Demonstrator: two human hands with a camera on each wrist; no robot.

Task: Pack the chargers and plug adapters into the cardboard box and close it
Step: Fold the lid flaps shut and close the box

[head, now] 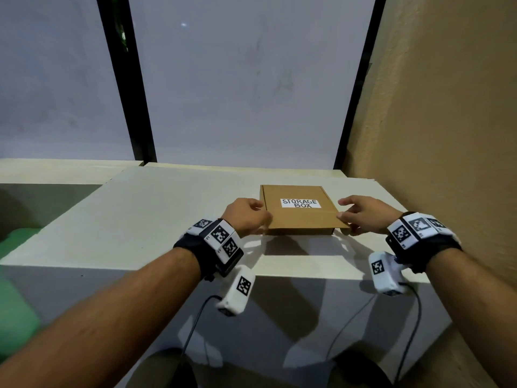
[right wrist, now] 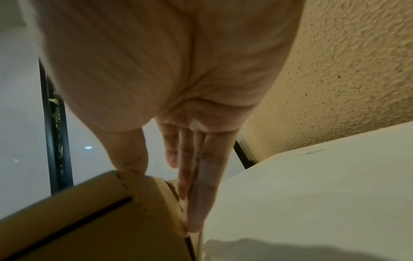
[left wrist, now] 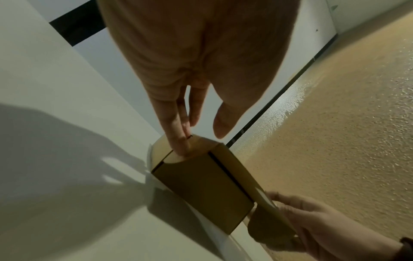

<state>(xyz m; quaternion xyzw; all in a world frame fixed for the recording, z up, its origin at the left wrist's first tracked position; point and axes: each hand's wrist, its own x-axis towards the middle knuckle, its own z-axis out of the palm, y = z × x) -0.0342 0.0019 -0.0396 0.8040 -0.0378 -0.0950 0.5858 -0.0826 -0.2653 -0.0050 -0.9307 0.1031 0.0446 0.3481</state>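
Sitting shut on the pale table (head: pixel 156 208), the cardboard box (head: pixel 299 219) carries a white label (head: pixel 300 203) reading "STORAGE BOX" on its lid. The left hand (head: pixel 246 217) is at the box's left near corner, straight fingers (left wrist: pixel 178 130) close together with tips against the cardboard, thumb apart. The right hand (head: pixel 363 215) is at the box's right near corner, fingers (right wrist: pixel 201 194) straight and pressed together along its side, thumb on the top edge. A textured tan wall (head: pixel 447 107) rises to the right of the box.
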